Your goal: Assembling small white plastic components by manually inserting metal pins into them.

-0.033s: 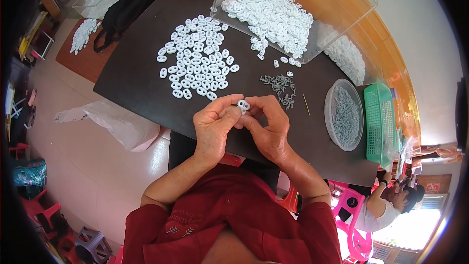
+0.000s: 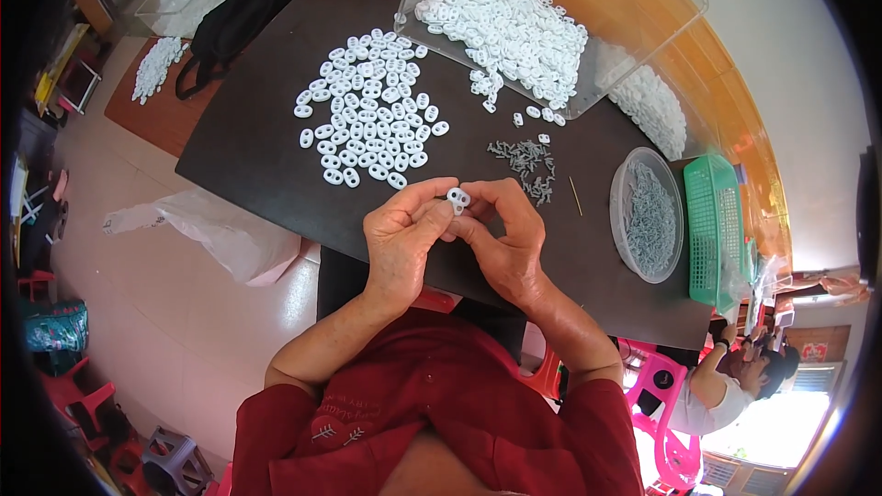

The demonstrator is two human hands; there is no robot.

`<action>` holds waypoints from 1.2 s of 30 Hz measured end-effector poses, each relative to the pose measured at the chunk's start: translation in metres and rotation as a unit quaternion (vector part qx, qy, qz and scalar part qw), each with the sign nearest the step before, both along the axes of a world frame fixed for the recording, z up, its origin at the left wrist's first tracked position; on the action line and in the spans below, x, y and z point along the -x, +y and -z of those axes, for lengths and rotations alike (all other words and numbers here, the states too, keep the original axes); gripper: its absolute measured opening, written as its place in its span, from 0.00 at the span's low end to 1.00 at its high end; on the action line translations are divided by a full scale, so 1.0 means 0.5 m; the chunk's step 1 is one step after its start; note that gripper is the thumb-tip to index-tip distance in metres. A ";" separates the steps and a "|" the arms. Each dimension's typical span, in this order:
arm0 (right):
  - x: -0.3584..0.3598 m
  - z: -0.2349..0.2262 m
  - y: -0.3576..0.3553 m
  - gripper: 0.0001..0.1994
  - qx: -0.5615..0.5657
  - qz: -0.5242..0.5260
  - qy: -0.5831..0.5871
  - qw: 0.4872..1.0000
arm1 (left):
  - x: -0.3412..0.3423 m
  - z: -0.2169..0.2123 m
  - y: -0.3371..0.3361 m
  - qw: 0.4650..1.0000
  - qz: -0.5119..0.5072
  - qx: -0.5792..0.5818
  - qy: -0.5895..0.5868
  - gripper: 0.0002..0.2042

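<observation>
Above the table's near edge, my left hand (image 2: 401, 234) and my right hand (image 2: 503, 234) meet fingertip to fingertip. Both are closed on a small white plastic piece (image 2: 458, 197) with two dark round holes. Thumbs and fingers cover its lower part, so I cannot tell whether a second piece is under it. Many loose white two-hole oval pieces (image 2: 372, 133) lie spread flat on the dark table (image 2: 266, 142) beyond my left hand. Past my right hand sits a small heap of grey screw-like pins (image 2: 528, 163), with a thin yellowish stick (image 2: 576, 197) beside it.
A clear bin (image 2: 634, 46) of white pieces rests at the back, some spilled by its rim. At right stand a round tub (image 2: 624, 243) of grey pins and a green basket (image 2: 700, 266). A black bag (image 2: 234, 23) lies far left. Another person (image 2: 717, 395) sits at right.
</observation>
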State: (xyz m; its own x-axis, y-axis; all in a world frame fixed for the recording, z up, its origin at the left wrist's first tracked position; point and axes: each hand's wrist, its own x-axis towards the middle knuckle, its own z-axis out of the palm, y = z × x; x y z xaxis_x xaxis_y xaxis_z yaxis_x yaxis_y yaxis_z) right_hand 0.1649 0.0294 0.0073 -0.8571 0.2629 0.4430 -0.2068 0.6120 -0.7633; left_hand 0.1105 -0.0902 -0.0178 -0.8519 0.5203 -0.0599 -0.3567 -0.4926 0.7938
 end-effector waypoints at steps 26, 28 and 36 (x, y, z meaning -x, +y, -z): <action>0.005 -0.004 0.013 0.15 -0.139 -0.008 0.107 0.984 | 0.002 -0.014 -0.010 0.997 0.016 0.044 0.058 0.10; 0.003 -0.008 0.013 0.15 -0.130 -0.009 0.099 0.987 | 0.004 -0.014 -0.012 0.996 0.014 0.045 0.076 0.10; -0.005 -0.017 0.003 0.13 -0.022 -0.008 0.047 0.999 | -0.002 -0.004 -0.006 0.999 0.016 -0.033 0.039 0.11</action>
